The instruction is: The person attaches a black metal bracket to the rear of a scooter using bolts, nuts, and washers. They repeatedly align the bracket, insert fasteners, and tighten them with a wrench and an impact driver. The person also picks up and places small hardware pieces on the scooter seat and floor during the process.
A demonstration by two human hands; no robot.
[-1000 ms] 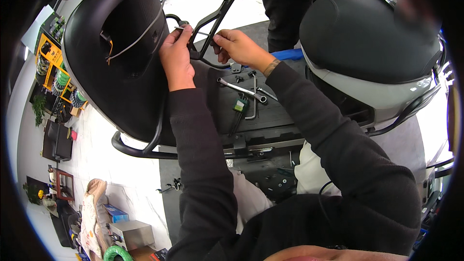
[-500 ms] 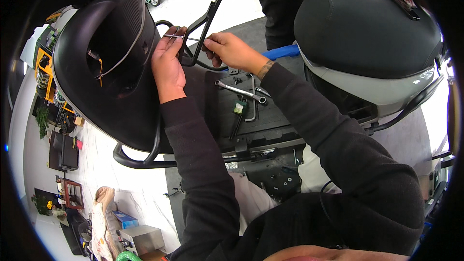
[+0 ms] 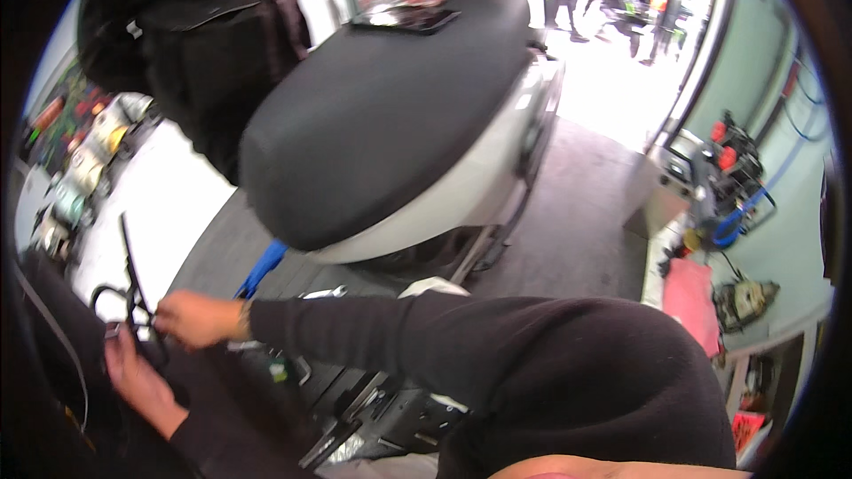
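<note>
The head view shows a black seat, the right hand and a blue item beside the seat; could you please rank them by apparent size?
1. Black seat
2. Right hand
3. Blue item

From here I see a black bracket (image 3: 131, 264) and a black seat (image 3: 382, 124). The side panel (image 3: 435, 213) is pale grey, and the sleeve (image 3: 373, 337) is plain black.

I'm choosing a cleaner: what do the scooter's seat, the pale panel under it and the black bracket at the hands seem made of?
Seat: probably matt black vinyl; smooth, padded-looking, low sheen. Pale panel: perhaps satin painted plastic; smooth, curved. Black bracket: coated metal or hard plastic; slim, rigid-looking, but blur leaves material and finish open.
</note>
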